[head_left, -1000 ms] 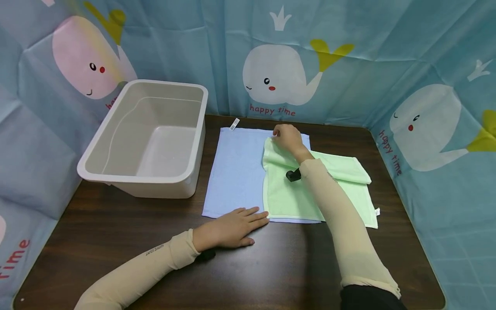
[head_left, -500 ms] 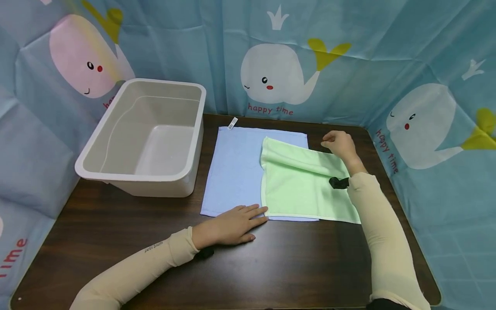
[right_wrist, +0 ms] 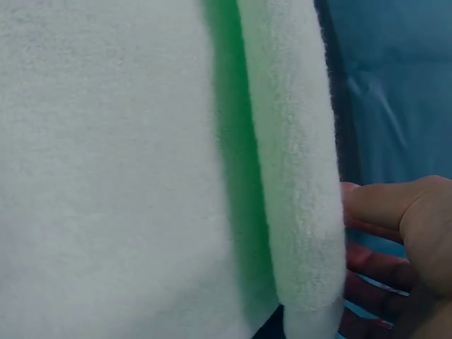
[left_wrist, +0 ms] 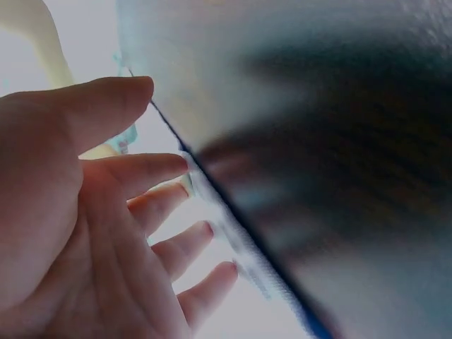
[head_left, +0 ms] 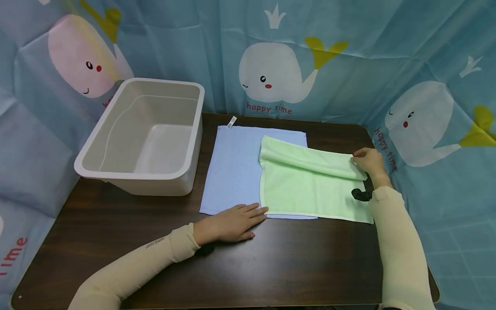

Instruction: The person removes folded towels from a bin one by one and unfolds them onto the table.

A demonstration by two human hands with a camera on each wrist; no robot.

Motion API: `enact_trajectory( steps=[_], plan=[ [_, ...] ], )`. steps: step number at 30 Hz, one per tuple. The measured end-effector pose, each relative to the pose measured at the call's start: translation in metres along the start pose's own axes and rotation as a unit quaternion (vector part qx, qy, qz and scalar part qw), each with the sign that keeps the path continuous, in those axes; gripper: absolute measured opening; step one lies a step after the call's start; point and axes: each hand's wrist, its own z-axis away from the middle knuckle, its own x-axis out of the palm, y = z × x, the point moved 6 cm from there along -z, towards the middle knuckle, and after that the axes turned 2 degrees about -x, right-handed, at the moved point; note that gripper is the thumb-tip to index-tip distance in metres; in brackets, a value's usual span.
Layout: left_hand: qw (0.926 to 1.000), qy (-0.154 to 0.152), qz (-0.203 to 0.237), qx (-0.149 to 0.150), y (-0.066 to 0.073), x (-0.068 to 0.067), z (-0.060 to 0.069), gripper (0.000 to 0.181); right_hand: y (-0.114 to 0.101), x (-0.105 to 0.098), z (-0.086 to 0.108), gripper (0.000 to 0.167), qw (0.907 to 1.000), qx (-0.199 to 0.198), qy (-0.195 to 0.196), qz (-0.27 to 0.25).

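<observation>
A light green towel (head_left: 306,193) lies partly over a light blue towel (head_left: 236,168), and its far edge is doubled over in a loose strip. At the far right corner of the green towel, my right hand (head_left: 370,164) pinches the edge between thumb and fingers. The right wrist view shows that thumb (right_wrist: 378,201) against the rolled-over strip (right_wrist: 300,162). My left hand (head_left: 232,224) lies flat with fingers spread, its fingertips on the near left corner of the green towel and the blue towel's near edge. The left wrist view shows its fingers (left_wrist: 162,205) extended.
A deep grey plastic tub (head_left: 133,176) stands on the left of the dark wooden table (head_left: 286,267). Blue curtains with whale prints (head_left: 275,73) rise along the back and both sides. A white tag (head_left: 231,122) sticks out behind the blue towel.
My right hand has left the green towel's far left corner, moved right along its far edge and taken hold of the far right corner. The left hand stays in place.
</observation>
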Motion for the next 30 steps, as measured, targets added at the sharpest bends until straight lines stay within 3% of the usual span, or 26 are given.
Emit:
enact_trajectory(
  steps=[5,9,13,16,19,22,30],
  plan=[
    [0.9999,0.0,0.016,0.001,0.0,-0.001,-0.001,0.058,0.007,0.004,-0.002,0.038,0.9998,0.017,-0.006,0.007],
    [0.9981,0.027,0.054,-0.01,-0.003,-0.002,-0.003,0.056,0.006,0.004,-0.001,0.037,0.9997,0.024,0.001,0.008],
    [0.9883,0.102,0.101,-0.052,-0.008,-0.007,-0.007,0.049,0.006,0.003,-0.001,0.035,0.9995,0.03,0.008,0.007],
    [0.9737,0.173,0.105,-0.104,-0.012,-0.015,-0.01,0.036,0.008,0.002,-0.002,0.034,0.9994,0.033,0.01,0.008],
    [0.9598,0.218,0.102,-0.145,-0.016,-0.021,-0.012,0.023,0.009,0.004,-0.003,0.034,0.9993,0.035,0.006,0.008],
    [0.9539,0.227,0.117,-0.158,-0.02,-0.023,-0.015,0.018,0.009,0.005,-0.005,0.036,0.9994,0.032,0.003,0.008],
    [0.9439,0.203,0.178,-0.19,-0.034,-0.017,-0.022,0.014,0.009,0.006,-0.007,0.038,0.9993,0.026,0.0,-0.029]
  ],
)
